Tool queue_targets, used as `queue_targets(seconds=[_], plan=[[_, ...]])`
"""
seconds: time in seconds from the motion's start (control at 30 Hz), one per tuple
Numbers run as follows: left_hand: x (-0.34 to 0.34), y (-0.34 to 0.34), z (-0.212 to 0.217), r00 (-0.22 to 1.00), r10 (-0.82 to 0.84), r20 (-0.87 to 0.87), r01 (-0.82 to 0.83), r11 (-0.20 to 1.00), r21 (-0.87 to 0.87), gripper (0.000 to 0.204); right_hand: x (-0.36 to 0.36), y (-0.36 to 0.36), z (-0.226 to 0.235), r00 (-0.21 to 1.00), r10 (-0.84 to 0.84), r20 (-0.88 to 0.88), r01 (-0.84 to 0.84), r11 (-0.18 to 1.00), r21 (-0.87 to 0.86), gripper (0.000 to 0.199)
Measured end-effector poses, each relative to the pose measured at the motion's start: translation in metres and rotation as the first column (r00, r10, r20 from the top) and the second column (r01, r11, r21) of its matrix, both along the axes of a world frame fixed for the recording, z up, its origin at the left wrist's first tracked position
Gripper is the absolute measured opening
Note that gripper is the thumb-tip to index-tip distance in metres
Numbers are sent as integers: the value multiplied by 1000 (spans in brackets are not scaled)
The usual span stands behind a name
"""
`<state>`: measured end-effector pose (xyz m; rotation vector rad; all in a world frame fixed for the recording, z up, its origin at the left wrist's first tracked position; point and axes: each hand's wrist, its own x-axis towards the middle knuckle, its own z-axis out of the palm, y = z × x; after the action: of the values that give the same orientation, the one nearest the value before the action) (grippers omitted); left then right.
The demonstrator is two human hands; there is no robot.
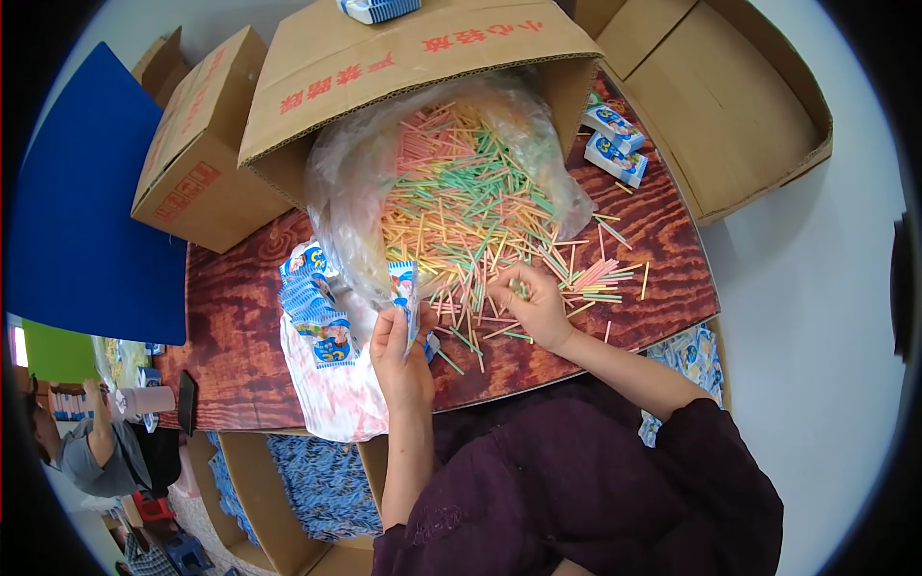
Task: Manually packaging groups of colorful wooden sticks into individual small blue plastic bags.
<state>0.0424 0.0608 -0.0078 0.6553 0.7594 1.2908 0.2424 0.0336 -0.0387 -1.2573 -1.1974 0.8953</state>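
A small blue-and-white packet (404, 278) is held upright in the left hand (396, 350), pinched between thumb and fingers, with its long axis running nearly straight away from the body and its far end beside the rim of the clear plastic bag (336, 216). The right hand (538, 305) is curled narrow, thumb and forefinger drawn close together at the near edge of the pile of coloured sticks (471, 206); whether any stick is gripped there cannot be told.

The pile is spilled from the bag in the tipped cardboard box (423, 56), beyond both hands, and is reached more closely by the right. The packet is set to the left of the right hand, the 2 being separated by a short span of scattered sticks. Just right of the right hand, a loose cluster of pink sticks (597, 276) is laid on the wood-grain table (672, 259). More packets (317, 305) are heaped left of the left hand.
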Motion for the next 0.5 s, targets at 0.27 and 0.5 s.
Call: queue_targets(seconds=[0.27, 0.5], plan=[[2, -8, 7, 1000, -6, -19, 5, 998, -58, 12, -4, -1, -6, 999, 19, 32, -19, 1000, 5, 9], [9, -21, 4, 992, -94, -89, 92, 995, -28, 9, 6, -6, 9, 995, 88, -55, -91, 994, -57, 10]])
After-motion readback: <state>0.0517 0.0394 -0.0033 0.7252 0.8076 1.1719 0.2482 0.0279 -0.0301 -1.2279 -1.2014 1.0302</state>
